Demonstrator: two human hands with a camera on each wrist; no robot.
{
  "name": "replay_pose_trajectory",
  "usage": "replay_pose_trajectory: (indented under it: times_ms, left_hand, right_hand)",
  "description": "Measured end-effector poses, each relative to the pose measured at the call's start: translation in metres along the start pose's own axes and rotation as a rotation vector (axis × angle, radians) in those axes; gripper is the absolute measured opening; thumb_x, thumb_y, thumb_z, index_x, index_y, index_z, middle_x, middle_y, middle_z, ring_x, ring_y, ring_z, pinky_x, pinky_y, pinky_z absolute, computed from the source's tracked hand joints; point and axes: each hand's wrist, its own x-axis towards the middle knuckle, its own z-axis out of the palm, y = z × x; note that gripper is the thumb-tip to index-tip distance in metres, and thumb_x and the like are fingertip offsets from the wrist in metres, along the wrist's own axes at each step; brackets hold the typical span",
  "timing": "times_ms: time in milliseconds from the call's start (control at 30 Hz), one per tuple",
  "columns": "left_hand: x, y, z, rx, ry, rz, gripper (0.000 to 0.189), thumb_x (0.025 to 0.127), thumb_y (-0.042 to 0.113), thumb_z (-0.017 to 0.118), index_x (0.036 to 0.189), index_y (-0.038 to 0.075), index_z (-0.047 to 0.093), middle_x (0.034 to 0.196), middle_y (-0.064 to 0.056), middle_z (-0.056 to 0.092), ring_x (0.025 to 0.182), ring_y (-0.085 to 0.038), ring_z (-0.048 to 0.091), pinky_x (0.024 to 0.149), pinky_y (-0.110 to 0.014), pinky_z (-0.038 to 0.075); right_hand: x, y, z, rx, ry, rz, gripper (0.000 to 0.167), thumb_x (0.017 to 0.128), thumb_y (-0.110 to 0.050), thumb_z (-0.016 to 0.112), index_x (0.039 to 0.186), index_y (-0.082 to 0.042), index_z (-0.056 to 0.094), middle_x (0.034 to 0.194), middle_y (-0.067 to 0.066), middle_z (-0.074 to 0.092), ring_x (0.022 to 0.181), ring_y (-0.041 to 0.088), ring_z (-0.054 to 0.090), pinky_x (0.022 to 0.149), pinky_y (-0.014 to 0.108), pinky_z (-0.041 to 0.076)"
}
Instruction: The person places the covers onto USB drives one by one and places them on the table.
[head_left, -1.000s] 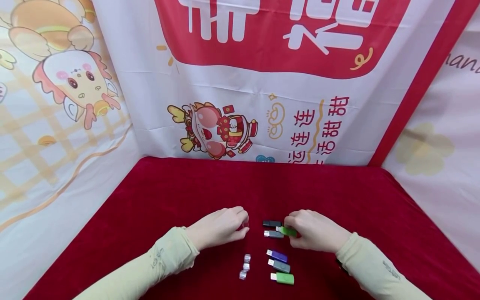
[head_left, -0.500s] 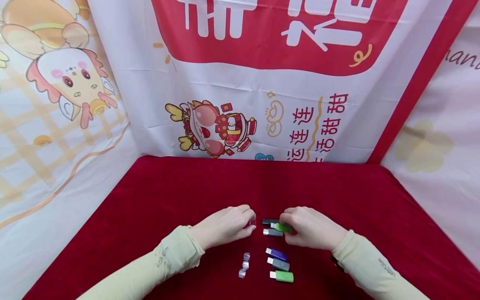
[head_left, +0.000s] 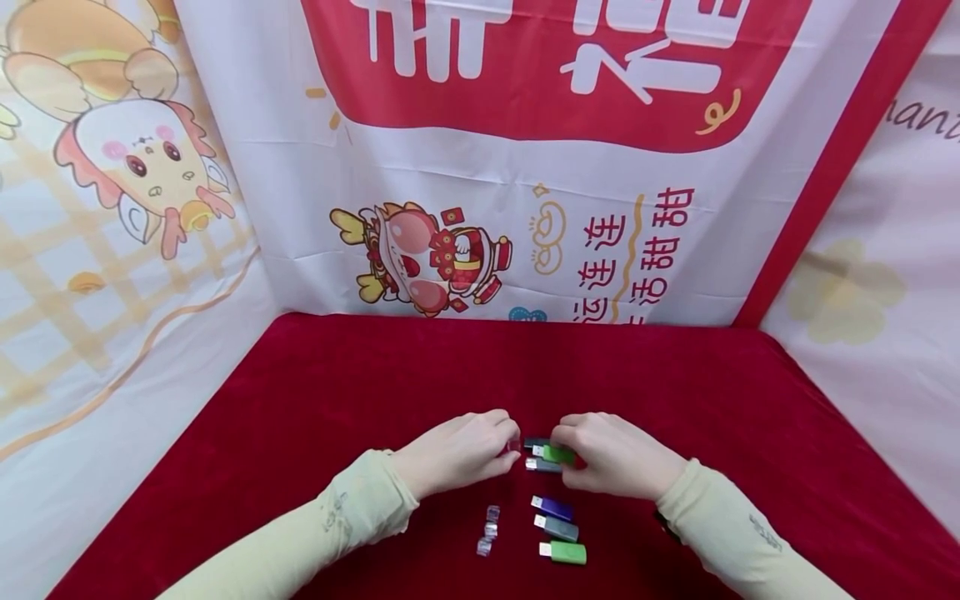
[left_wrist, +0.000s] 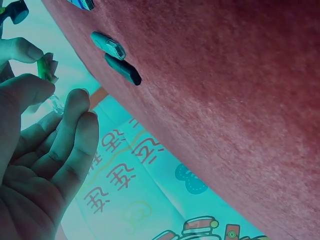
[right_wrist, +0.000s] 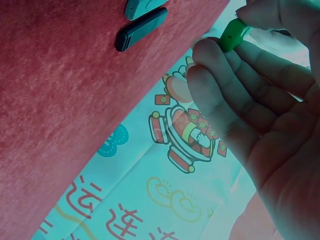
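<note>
Printed cloth (head_left: 517,158) hangs behind the table and down both its sides, bearing cartoon figures and large red-and-white lettering. The table (head_left: 517,375) is covered in deep red fabric. Two pale sleeves (head_left: 367,497) reach in from the near edge. The left hand (head_left: 461,450) and right hand (head_left: 618,454) face each other above the fabric, near but apart, each with a narrow grip.

The right hand pinches a green stick (head_left: 557,454) between thumb and fingers, its metal plug pointing toward the left hand; both wrist views show it raised off the table. Beneath it lie a black stick (head_left: 535,443) and a grey stick (head_left: 545,465), side by side. Nearer the person, a row holds a purple stick (head_left: 552,507), a second grey stick (head_left: 557,527) and a second green stick (head_left: 566,552).

The left hand pinches a small transparent cap (left_wrist: 57,105) (fingers partly hide it). Three loose caps (head_left: 491,529) sit in a line left of the nearer row.
</note>
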Motion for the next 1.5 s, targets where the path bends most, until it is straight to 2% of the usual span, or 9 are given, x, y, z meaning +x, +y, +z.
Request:
replay_pose_trajectory:
  times_ms: [233, 733, 933, 1300, 1500]
  left_hand:
    - [0.0039, 0.0048, 0.0012, 0.004, -0.005, 0.010, 0.012, 0.093, 0.021, 0.067, 0.096, 0.009, 0.065, 0.084, 0.001, 0.055, 0.067, -0.005, 0.053, 0.062, -0.013, 0.045]
    - [0.0057, 0.0066, 0.0028, -0.016, -0.052, 0.004, 0.014, 0.093, 0.021, 0.069, 0.095, 0.010, 0.062, 0.082, 0.002, 0.054, 0.067, -0.003, 0.051, 0.065, -0.010, 0.045]
    - [0.0060, 0.0079, 0.0024, 0.016, -0.045, 0.024, 0.014, 0.093, 0.021, 0.068, 0.092, 0.010, 0.060, 0.082, 0.002, 0.053, 0.066, -0.003, 0.051, 0.063, -0.010, 0.045]
    - [0.0030, 0.0085, 0.0063, 0.043, -0.023, 0.035, 0.013, 0.094, 0.021, 0.066, 0.092, 0.010, 0.059, 0.080, 0.002, 0.052, 0.064, -0.003, 0.051, 0.062, -0.010, 0.045]
    - [0.0012, 0.0080, 0.0063, 0.014, -0.015, 0.024, 0.013, 0.094, 0.021, 0.066, 0.094, 0.011, 0.058, 0.078, 0.003, 0.051, 0.064, -0.003, 0.050, 0.061, -0.010, 0.044]
  right_hand:
    - [0.0018, -0.0011, 0.0024, -0.020, 0.027, -0.030, 0.016, 0.075, -0.012, 0.076, 0.078, -0.014, 0.060, 0.070, -0.008, 0.051, 0.058, 0.002, 0.042, 0.053, 0.017, 0.041]
    - [0.0019, -0.0014, 0.0041, -0.021, 0.027, -0.038, 0.015, 0.076, -0.012, 0.076, 0.080, -0.013, 0.062, 0.071, -0.009, 0.049, 0.059, 0.001, 0.042, 0.053, 0.015, 0.041]
    - [0.0027, -0.0021, 0.0022, -0.027, 0.033, -0.035, 0.015, 0.075, -0.011, 0.077, 0.080, -0.014, 0.063, 0.071, -0.012, 0.046, 0.058, 0.001, 0.042, 0.053, 0.016, 0.041]
    - [0.0024, -0.0044, 0.0050, -0.010, 0.022, -0.036, 0.013, 0.077, -0.011, 0.077, 0.084, -0.012, 0.065, 0.074, -0.007, 0.053, 0.059, 0.001, 0.044, 0.055, 0.014, 0.042]
    - [0.0030, -0.0053, 0.0051, -0.007, 0.021, -0.031, 0.015, 0.077, -0.012, 0.079, 0.085, -0.011, 0.066, 0.075, -0.006, 0.054, 0.059, 0.000, 0.044, 0.057, 0.014, 0.044]
